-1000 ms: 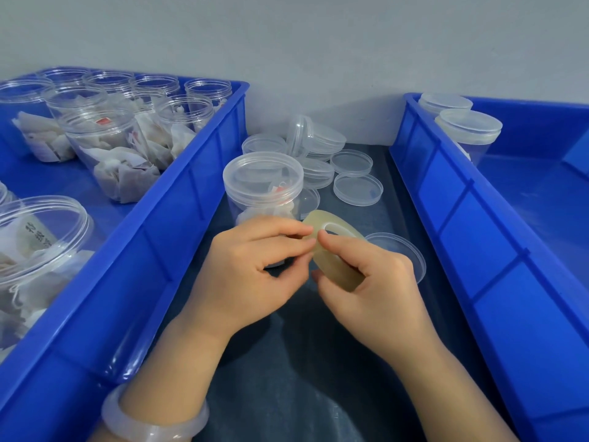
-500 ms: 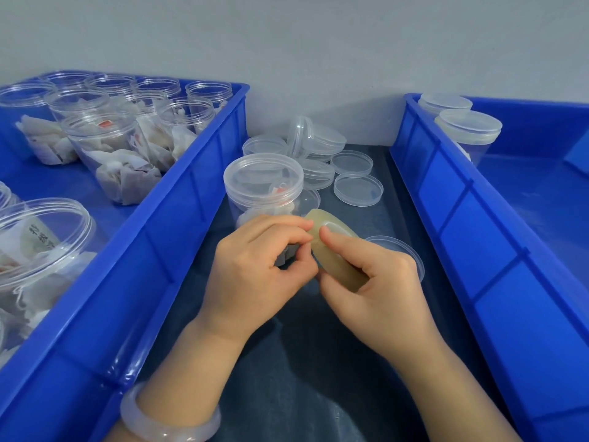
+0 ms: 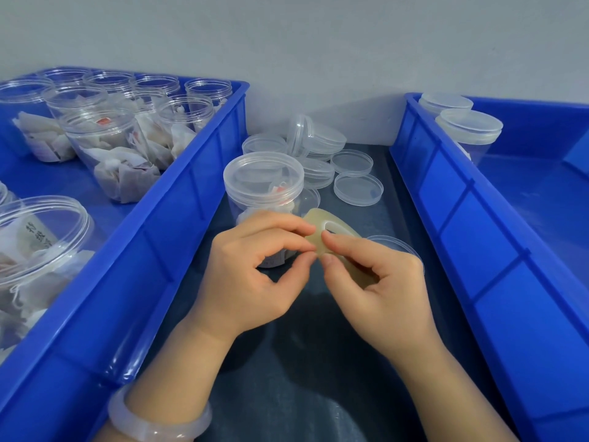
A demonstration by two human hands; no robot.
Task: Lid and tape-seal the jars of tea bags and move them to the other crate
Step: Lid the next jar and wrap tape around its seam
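A lidded clear jar of tea bags (image 3: 263, 186) stands on the dark mat between two blue crates. Just in front of it my right hand (image 3: 379, 288) grips a yellowish roll of tape (image 3: 322, 220). My left hand (image 3: 255, 275) pinches at the roll's edge with thumb and forefinger, right against my right fingertips. The left crate (image 3: 178, 218) holds several open jars of tea bags (image 3: 108, 154). The right crate (image 3: 446, 199) holds two lidded jars (image 3: 468, 129) at its far end.
Several loose clear lids (image 3: 358, 189) lie and lean on the mat behind the jar, and one more lid (image 3: 395, 247) sits under my right hand. A grey wall closes the back. I wear a pale bangle (image 3: 153, 422) on my left wrist.
My hands stay together at the tape roll. My left fingers have shifted along the roll's edge and now pinch it closer to my right fingertips. The jar has not moved.
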